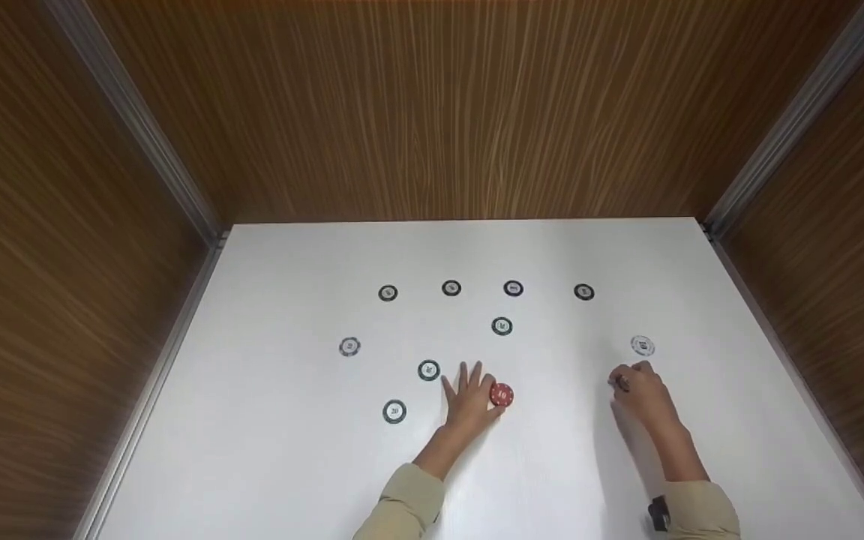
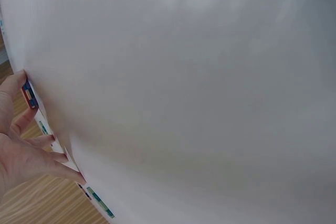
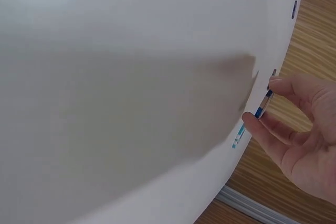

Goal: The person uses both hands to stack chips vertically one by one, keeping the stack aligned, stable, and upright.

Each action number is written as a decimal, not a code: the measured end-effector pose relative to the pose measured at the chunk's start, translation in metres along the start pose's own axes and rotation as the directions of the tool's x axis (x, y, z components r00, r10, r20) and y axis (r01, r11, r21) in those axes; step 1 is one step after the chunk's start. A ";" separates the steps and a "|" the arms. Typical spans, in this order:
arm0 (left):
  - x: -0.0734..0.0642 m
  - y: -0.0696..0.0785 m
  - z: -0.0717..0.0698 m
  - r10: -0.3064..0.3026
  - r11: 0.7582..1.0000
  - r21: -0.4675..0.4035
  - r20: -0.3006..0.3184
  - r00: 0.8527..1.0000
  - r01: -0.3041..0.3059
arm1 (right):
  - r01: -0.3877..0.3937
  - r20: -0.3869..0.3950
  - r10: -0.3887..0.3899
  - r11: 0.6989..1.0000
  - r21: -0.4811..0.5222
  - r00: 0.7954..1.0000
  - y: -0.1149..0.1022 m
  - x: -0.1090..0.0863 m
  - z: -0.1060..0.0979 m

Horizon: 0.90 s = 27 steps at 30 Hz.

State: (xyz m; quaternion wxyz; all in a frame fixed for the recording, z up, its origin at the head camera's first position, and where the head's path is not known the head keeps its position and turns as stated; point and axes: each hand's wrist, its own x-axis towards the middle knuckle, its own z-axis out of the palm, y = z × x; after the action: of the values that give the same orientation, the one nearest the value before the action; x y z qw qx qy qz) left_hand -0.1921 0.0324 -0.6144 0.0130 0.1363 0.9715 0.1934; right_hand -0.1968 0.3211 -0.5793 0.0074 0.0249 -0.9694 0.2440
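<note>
My left hand (image 1: 469, 405) pinches a red poker chip (image 1: 502, 394) marked 10 between thumb and index finger, down at the white tabletop. Its other fingers spread out on the table. In the left wrist view, red and dark blue show on the edge of the pinched chip (image 2: 29, 95); whether another lies under it I cannot tell. Over the table's right part, my right hand (image 1: 643, 394) holds a dark-edged poker chip (image 1: 622, 384) between thumb and fingertips. From the right wrist view, this chip (image 3: 264, 104) is tilted and apart from the surface. Just beyond that hand lies a white chip (image 1: 643, 346).
Several black chips, one of them the rightmost chip (image 1: 584, 292), form a row at the back. Green-edged chips (image 1: 429, 370) lie left of and beyond my left hand, with a grey chip (image 1: 349, 346) farther left. Wood-grain panels (image 1: 432, 112) enclose the white table (image 1: 267, 450).
</note>
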 end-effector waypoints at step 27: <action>0.000 -0.001 0.003 0.013 0.999 -0.030 -0.026 1.000 -0.014 | 0.230 0.021 -0.229 0.971 -0.059 0.973 -0.074 0.009 0.049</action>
State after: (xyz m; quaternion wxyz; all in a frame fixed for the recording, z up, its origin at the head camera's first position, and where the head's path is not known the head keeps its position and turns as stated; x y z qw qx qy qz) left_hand -0.1922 0.0327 -0.6176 0.0013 0.1399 0.9677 0.2098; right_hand -0.2024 0.2321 -0.5868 0.0297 0.1381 -0.9671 0.2115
